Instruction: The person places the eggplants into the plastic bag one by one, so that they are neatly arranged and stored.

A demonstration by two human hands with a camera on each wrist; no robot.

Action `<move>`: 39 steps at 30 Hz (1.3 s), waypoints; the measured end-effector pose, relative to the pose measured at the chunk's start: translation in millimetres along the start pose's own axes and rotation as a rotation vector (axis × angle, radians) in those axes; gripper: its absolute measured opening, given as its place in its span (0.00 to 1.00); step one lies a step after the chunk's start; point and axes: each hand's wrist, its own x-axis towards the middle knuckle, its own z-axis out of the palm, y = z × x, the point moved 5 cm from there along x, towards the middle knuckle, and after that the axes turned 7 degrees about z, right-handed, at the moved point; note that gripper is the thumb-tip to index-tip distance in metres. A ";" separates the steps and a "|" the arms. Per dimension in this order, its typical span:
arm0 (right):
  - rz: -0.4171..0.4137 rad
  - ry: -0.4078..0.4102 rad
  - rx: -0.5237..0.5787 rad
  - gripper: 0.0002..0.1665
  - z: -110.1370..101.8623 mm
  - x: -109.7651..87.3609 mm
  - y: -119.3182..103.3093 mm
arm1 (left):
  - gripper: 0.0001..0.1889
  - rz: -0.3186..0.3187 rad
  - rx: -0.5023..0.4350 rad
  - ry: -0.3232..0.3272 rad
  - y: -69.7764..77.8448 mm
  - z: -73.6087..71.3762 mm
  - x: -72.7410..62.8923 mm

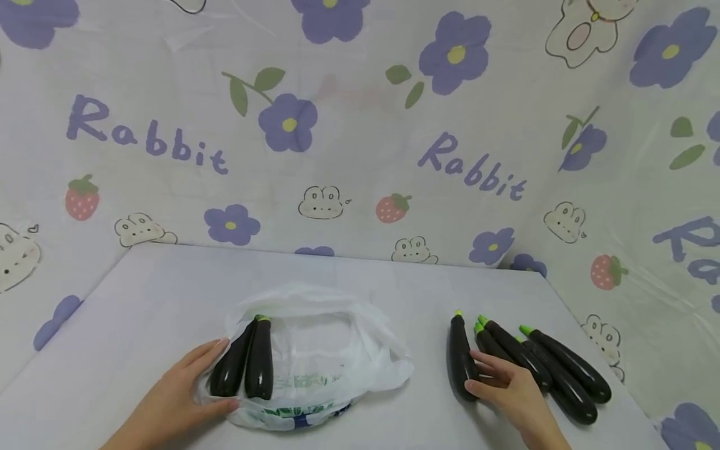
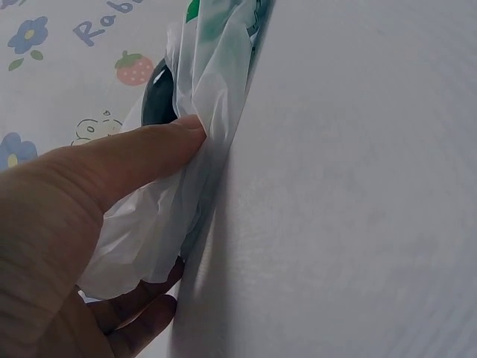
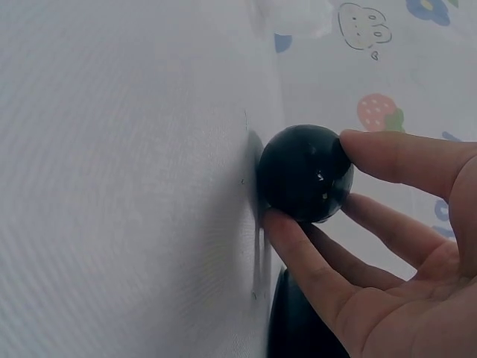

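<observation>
Bent right fingers [image 3: 307,257] pinch one black eggplant [image 1: 460,353].

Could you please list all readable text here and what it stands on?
"Rabbit": twice, whole, on the patterned backdrop, head view.
"Ra": backdrop, head view's right edge, cut off.
"Rab": backdrop, left wrist view, cut off.
Green print on white plastic bag: too blurred to read.

eggplants [image 1: 458,353], left and right: smooth, glossy skin. bag [image 1: 374,365], left: thin, wrinkled plastic. table [image 1: 427,412], near: smooth, matt. curtain [image 1: 349,150], far: creased, plastic-looking, slight sheen.
</observation>
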 end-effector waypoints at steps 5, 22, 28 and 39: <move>-0.034 0.001 0.009 0.42 0.5 -1.9 -2.0 | 0.53 0.006 -0.004 0.007 -0.3 -1.1 -1.0; -0.030 0.011 0.000 0.41 -0.5 -1.4 1.0 | 0.52 0.030 -0.016 0.015 2.0 1.1 0.5; -0.045 0.005 -0.003 0.41 -1.7 -2.5 0.5 | 0.52 0.010 -0.025 -0.001 1.2 3.9 -0.4; -0.036 0.001 0.022 0.41 0.1 -4.1 2.3 | 0.53 0.029 -0.012 0.014 2.0 2.9 -1.1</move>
